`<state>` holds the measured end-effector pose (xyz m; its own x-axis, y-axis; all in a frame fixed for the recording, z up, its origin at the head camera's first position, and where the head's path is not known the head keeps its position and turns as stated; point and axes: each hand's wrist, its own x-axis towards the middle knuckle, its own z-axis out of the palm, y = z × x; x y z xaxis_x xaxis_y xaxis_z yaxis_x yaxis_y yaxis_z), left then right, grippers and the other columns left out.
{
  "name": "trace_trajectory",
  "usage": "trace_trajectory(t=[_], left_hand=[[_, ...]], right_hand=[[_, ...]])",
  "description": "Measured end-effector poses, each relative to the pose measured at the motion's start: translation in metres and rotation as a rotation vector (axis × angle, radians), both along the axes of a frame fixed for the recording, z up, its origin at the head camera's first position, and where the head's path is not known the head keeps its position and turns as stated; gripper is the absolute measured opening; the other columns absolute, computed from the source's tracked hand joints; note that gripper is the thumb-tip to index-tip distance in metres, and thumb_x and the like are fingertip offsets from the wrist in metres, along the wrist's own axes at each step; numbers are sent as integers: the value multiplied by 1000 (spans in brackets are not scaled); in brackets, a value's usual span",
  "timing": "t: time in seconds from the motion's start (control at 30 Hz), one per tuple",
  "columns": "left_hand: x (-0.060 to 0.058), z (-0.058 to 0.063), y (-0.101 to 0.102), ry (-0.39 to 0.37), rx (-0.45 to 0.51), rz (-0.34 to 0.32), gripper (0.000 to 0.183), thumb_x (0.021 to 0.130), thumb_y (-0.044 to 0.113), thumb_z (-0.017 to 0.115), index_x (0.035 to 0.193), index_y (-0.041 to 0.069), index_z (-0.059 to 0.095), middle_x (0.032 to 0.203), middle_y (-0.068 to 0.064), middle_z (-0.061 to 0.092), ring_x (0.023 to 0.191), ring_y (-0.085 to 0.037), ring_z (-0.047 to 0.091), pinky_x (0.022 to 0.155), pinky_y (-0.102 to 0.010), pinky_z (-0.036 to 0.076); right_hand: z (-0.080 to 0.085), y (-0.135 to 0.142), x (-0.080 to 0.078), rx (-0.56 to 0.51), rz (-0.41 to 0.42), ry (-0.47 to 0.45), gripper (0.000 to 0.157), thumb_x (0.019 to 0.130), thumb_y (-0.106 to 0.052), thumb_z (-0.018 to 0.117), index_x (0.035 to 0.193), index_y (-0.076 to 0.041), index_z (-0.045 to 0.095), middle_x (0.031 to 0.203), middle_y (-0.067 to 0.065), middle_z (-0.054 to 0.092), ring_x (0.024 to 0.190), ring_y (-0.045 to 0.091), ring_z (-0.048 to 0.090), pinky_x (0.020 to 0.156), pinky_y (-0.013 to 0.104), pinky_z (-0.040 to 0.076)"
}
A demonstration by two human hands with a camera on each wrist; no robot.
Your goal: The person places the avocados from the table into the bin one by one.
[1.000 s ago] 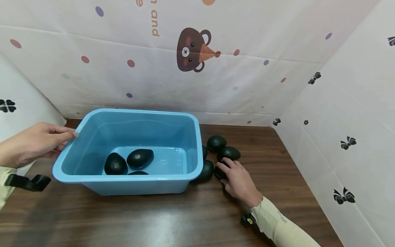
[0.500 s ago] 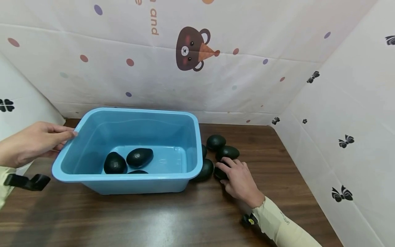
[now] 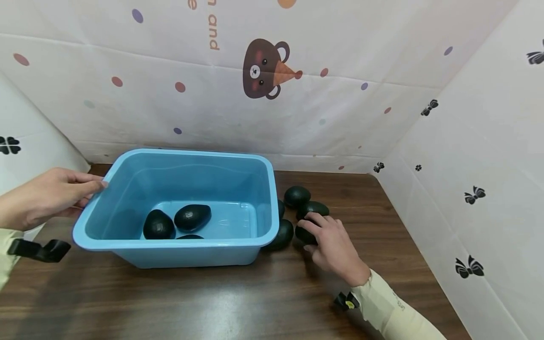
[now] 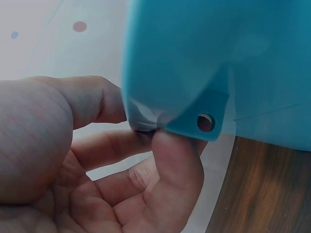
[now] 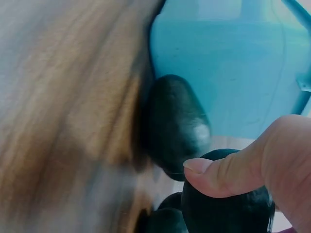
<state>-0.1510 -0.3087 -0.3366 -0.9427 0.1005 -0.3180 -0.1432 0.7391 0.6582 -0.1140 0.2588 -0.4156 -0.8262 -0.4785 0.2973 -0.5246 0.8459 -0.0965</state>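
My left hand grips the left rim of a light blue plastic basin; the left wrist view shows thumb and fingers pinching the rim's edge near a small hole. Inside the basin lie dark green avocados, one rounded, one lying lengthwise, and a third mostly hidden by the front rim. To the basin's right, my right hand holds an avocado with curled fingers. In the right wrist view, the thumb presses on this avocado.
Around the right hand sit more avocados: one against the basin, two behind, and one partly hidden by the basin wall. All stand on a dark wooden table. Printed white cloth walls the back and sides.
My right hand has shifted slightly to the right, and more of the avocado under its fingers shows. The left hand and the basin have stayed in place.
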Motion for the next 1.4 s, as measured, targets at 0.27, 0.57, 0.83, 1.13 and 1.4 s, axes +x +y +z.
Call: trace_trajectory(t=[0.27,0.57,0.83,1.13,1.4], left_hand=[[1,3,1,-1,-12,-11,67,114,36,36,147,-23,35,96,-12,73,80,-23,72,75,-50,67],[-1,-1,-1,-1,-1,-3,70,114,39,37,148,-21,35,96,-12,73,81,-23,73,76,-50,67],[0,-1,1,13,1,1,68,114,38,38,147,-21,37,91,-9,71,79,-23,72,75,-49,67],[0,3,2,-5,5,2,69,114,38,37,148,-21,35,92,-8,72,80,-23,73,76,-49,67],[5,9,8,-4,-8,-6,64,115,30,35,147,-25,33,88,-7,69,78,-22,71,75,-47,67]], right_hand=[[12,-3,4,-7,7,21,57,73,-11,94,125,-20,72,133,9,68,116,33,67,96,57,54],[26,-7,10,-23,17,71,57,72,-11,95,124,-19,73,131,7,68,114,33,67,96,57,54],[37,-10,13,-46,23,94,55,71,-10,95,122,-19,74,131,8,69,113,33,68,95,57,55],[51,-11,15,-79,32,93,56,71,-8,95,123,-18,75,131,8,69,114,33,69,96,57,54],[63,-12,17,-104,38,96,58,69,-5,95,122,-18,75,128,6,69,112,30,69,94,56,54]])
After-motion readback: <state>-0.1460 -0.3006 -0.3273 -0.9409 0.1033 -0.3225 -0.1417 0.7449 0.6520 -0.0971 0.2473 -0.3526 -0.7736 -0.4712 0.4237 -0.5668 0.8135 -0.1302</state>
